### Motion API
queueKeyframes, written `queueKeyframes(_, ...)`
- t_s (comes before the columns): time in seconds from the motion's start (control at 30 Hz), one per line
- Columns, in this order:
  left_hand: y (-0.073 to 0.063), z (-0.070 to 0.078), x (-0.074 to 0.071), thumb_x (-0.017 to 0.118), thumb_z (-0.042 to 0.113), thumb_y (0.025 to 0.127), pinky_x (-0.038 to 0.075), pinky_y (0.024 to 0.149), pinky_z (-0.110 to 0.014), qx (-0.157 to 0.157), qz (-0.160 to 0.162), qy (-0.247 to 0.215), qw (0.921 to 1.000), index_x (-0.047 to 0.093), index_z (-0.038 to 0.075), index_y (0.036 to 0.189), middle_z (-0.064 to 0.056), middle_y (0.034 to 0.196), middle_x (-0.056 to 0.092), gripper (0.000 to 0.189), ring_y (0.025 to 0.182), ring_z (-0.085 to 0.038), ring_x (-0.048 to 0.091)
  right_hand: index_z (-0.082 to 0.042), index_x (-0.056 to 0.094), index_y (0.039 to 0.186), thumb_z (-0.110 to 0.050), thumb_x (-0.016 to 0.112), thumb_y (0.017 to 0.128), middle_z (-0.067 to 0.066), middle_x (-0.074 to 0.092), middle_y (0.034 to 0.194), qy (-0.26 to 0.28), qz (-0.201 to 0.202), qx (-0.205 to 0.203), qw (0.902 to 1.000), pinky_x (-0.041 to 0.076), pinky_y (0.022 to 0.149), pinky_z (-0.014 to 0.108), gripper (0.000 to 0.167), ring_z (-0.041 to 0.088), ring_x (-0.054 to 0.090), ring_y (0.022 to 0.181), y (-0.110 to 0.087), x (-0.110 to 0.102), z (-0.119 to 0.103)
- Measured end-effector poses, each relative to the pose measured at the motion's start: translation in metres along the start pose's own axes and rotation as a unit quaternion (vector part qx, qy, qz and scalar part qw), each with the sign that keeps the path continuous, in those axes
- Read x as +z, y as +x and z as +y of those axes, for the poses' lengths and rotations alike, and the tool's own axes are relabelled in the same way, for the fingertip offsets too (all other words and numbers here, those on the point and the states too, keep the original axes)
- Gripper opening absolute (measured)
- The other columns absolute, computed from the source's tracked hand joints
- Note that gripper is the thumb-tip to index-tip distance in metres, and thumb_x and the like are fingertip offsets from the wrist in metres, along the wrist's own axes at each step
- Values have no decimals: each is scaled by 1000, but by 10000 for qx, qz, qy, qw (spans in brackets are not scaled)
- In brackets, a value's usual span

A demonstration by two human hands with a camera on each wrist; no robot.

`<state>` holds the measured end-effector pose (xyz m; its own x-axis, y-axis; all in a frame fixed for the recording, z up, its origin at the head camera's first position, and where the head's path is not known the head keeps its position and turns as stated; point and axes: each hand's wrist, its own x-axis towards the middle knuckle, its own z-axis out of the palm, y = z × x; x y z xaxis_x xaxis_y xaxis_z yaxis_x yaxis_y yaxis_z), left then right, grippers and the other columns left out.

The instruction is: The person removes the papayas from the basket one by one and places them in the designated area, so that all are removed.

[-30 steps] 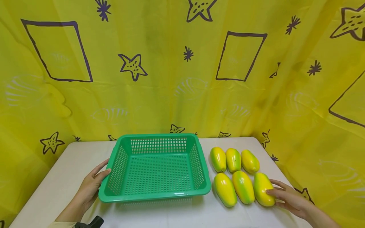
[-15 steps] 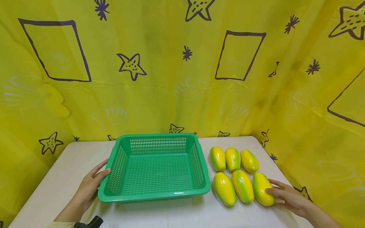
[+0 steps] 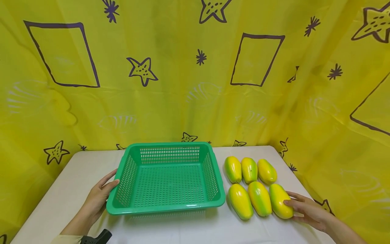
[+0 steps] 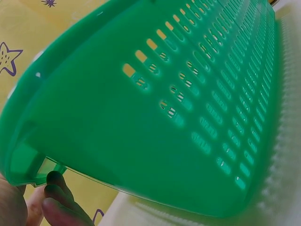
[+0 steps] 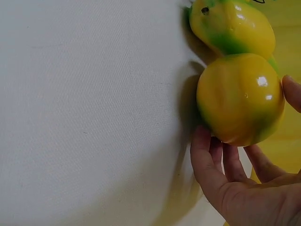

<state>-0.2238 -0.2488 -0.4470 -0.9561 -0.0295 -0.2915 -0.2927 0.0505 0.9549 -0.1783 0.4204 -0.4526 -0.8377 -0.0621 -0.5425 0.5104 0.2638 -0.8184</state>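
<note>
A green plastic basket [image 3: 158, 209] with slotted walls stands at the middle of the table, nothing inside it. My left hand [image 3: 99, 196] grips its left rim, the thumb on top; in the left wrist view its fingers [image 4: 61, 200] curl beneath the rim. Two rows of glossy yellow-green papayas lie right of the basket. At the right end of the near row, my right hand [image 3: 309, 208] holds a papaya [image 3: 281, 201] from its right side. The right wrist view shows fingers [image 5: 202, 146] on one side of this papaya [image 5: 240, 101] and the thumb opposite.
Left of the held fruit lie two more papayas, a middle one [image 3: 260, 199] and a left one [image 3: 240, 202]; a back row [image 3: 249, 170] lies behind. A yellow curtain [image 3: 170, 101] hangs around the white table [image 3: 189, 230]. A dark band [image 3: 97, 237] circles my left wrist.
</note>
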Motion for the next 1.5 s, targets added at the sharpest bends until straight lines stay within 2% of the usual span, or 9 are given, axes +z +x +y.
queueKeyframes(0.17,1,0,0,61,39,97,58,77,-28,-15,25,79,10000,22,19,158,5,119,62,76,89,-6,65,13,-4,151,-30,53,102,43,2,150,197,-94,2,9998,50,99,51,86,25,53,116,-1,-5,2)
queueKeyframes(0.37,3,0,1,61,43,97,57,77,-27,-42,68,286,9996,21,20,158,-4,134,56,77,91,-5,63,11,-1,152,-32,51,102,41,1,151,248,-23,53,9997,48,100,53,84,43,42,127,-1,-8,2)
queueKeyframes(0.57,4,0,0,62,42,96,57,76,-28,-75,93,227,9997,22,20,158,1,126,60,77,90,-6,63,13,-2,151,-29,53,102,42,2,150,254,1,81,9996,48,100,52,85,31,52,119,0,-7,0)
queueKeyframes(0.7,4,-1,-1,62,42,96,57,77,-28,-89,102,210,9997,23,20,158,3,124,61,77,90,-6,62,13,-2,151,-28,54,101,43,2,149,326,-3,87,9994,49,100,52,86,29,53,118,0,-5,-1)
queueKeyframes(0.83,2,-1,-1,62,41,96,57,76,-29,-47,94,196,9998,23,19,158,5,121,62,77,89,-7,64,14,-1,151,-26,56,101,44,4,148,345,-82,51,9994,50,99,51,86,22,57,111,1,-7,0)
queueKeyframes(1.07,-2,1,0,62,40,97,58,77,-31,5,24,112,9999,23,20,158,11,113,65,75,90,-8,65,15,1,150,-24,54,101,40,26,141,414,-322,-28,9986,51,97,49,82,15,58,104,4,-12,5)
queueKeyframes(1.27,-2,0,0,62,40,96,58,77,-31,-25,56,150,9999,24,20,158,10,115,64,75,90,-7,65,13,9,151,-25,52,102,43,10,146,385,-480,-83,9981,50,98,50,75,14,57,106,3,-14,3)
queueKeyframes(1.4,0,0,0,63,40,96,58,76,-30,-42,78,118,9999,24,20,158,12,113,65,76,90,-7,64,11,19,150,-25,52,102,43,9,147,334,-508,-79,9981,51,98,50,69,15,58,106,1,-16,1)
queueKeyframes(1.5,1,0,0,63,40,95,58,77,-30,-46,72,119,9999,24,20,158,12,113,65,76,90,-7,64,9,24,149,-26,51,103,43,5,147,200,-476,-86,9986,51,98,51,64,22,57,111,0,-17,-1)
